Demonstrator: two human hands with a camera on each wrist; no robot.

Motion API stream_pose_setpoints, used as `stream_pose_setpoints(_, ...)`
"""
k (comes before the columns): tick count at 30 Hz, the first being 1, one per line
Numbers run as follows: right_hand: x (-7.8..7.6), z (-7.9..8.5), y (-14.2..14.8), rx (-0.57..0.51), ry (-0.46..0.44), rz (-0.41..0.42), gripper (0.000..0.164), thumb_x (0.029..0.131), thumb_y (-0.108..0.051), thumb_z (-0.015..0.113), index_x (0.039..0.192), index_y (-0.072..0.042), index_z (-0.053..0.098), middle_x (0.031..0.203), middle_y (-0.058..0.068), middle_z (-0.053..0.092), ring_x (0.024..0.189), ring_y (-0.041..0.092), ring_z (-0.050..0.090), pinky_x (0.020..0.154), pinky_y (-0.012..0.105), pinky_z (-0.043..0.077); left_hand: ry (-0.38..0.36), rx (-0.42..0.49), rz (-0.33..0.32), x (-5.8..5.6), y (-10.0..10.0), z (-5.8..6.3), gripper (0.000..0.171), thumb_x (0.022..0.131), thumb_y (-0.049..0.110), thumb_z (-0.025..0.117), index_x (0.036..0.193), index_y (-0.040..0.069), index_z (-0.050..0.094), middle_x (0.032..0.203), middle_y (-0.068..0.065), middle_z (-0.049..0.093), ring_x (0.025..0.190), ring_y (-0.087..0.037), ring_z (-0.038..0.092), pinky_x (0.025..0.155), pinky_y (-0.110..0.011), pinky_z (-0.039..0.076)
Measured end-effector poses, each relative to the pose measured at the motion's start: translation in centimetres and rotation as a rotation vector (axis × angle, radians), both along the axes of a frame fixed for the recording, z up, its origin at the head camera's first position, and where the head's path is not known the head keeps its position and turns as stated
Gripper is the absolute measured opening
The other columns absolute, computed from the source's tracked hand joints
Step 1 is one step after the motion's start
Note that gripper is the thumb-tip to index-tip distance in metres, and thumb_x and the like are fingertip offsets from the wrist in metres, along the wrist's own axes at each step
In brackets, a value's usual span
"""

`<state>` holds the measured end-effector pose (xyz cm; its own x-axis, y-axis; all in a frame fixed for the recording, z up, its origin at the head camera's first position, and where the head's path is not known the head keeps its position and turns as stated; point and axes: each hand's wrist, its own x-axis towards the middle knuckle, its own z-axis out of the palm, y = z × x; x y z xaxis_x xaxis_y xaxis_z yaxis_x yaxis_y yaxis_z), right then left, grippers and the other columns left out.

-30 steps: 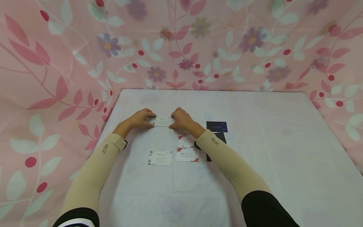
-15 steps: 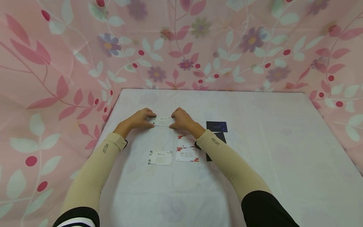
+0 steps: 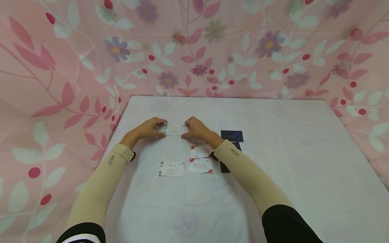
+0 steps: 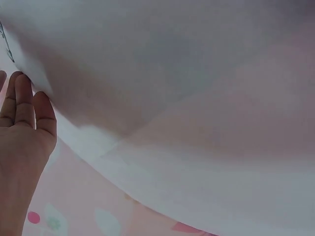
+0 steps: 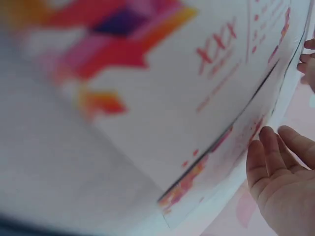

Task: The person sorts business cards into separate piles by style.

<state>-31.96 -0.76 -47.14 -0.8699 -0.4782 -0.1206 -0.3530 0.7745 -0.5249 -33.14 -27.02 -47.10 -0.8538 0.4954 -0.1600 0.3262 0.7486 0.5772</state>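
A white business card [image 3: 175,131] with green leaf corners lies flat on the table between both hands. My left hand [image 3: 146,129] is at its left end, thumb at the near corner and fingers at the far corner. At the right end, my right hand [image 3: 198,130] has its fingertips and thumb right at the corners. In the left wrist view the fingers [image 4: 23,98] look loosely bent. The right wrist view shows relaxed fingers [image 5: 266,155] past a card with red and orange print [image 5: 211,167]. A matching leaf-cornered card [image 3: 171,169] lies nearer me.
Two red-patterned white cards, one farther [image 3: 199,152] and one nearer [image 3: 200,165], lie in a column under the right forearm. Dark cards, including a navy one [image 3: 232,136], lie to their right, partly hidden by the sleeve. A floral curtain [image 3: 194,50] borders the white-covered table [image 3: 288,152].
The right wrist and forearm have shifted slightly to the right. Both hands stay at the ends of the leaf-cornered card, which shows no clear movement.
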Motion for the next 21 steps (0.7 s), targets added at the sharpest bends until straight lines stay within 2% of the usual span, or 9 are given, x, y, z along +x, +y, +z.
stream_pose_setpoints(5, 0.8, 0.4, 1.0, -0.055, 0.115, 0.024, 0.077, 0.092, -0.042, 0.067, 0.153, -0.007, 0.035, 0.162, 0.013, 0.025, 0.147, 0.028, 0.031, 0.119, 0.044, 0.029, -0.013, -0.027, 0.012, 0.6, 0.1, 0.4, 0.062, 0.094, 0.031, 0.067, 0.145, 0.003, 0.047, 0.143, -0.022, 0.051, 0.132, -0.038, 0.047, 0.11, -0.054, 0.036)
stream_pose_setpoints(7, 1.3, 0.6, 1.7, -0.052, 0.178, 0.029, 0.078, 0.093, -0.045, 0.065, 0.155, -0.012, 0.031, 0.165, 0.011, 0.018, 0.149, 0.03, 0.028, 0.118, 0.049, 0.029, -0.005, -0.07, 0.008, 1.0, 0.3, 0.7, 0.064, 0.095, 0.038, 0.064, 0.147, 0.005, 0.044, 0.147, -0.022, 0.047, 0.136, -0.039, 0.044, 0.112, -0.056, 0.033)
stream_pose_setpoints(10, 2.4, 1.1, 3.2, -0.013, 0.25, 0.03, 0.083, 0.091, -0.05, 0.065, 0.157, -0.015, 0.028, 0.167, 0.009, 0.009, 0.149, 0.032, 0.027, 0.117, 0.055, 0.028, 0.054, -0.172, -0.006, 2.1, 0.7, 1.2, 0.073, 0.095, 0.049, 0.06, 0.152, 0.009, 0.038, 0.155, -0.024, 0.035, 0.143, -0.043, 0.034, 0.114, -0.062, 0.026)
stream_pose_setpoints(14, 3.8, 1.3, 6.1, 0.034, 0.257, 0.013, 0.091, 0.088, -0.055, 0.065, 0.159, -0.019, 0.02, 0.168, 0.007, -0.005, 0.151, 0.034, 0.019, 0.118, 0.058, 0.022, 0.143, -0.272, 0.029, 3.7, 0.5, 1.6, 0.082, 0.094, 0.064, 0.049, 0.158, 0.019, 0.025, 0.164, -0.024, 0.009, 0.149, -0.046, 0.014, 0.114, -0.069, 0.01)
stream_pose_setpoints(16, 4.5, 1.5, 7.8, 0.048, 0.244, -0.011, 0.094, 0.087, -0.057, 0.065, 0.16, -0.022, 0.016, 0.167, 0.007, -0.01, 0.152, 0.036, 0.017, 0.118, 0.06, 0.02, 0.166, -0.283, 0.059, 4.5, 0.1, 1.8, 0.082, 0.094, 0.068, 0.043, 0.159, 0.024, 0.02, 0.165, -0.021, -0.002, 0.15, -0.046, 0.008, 0.114, -0.071, 0.004)
stream_pose_setpoints(21, 6.2, 1.7, 12.7, 0.058, 0.292, -0.074, 0.095, 0.087, -0.058, 0.064, 0.16, -0.025, 0.014, 0.167, 0.012, -0.01, 0.149, 0.044, 0.019, 0.116, 0.065, 0.018, 0.197, -0.293, 0.097, 6.3, -1.1, 2.0, 0.081, 0.095, 0.07, 0.038, 0.16, 0.029, 0.014, 0.165, -0.018, -0.011, 0.15, -0.047, 0.004, 0.112, -0.073, -0.001)
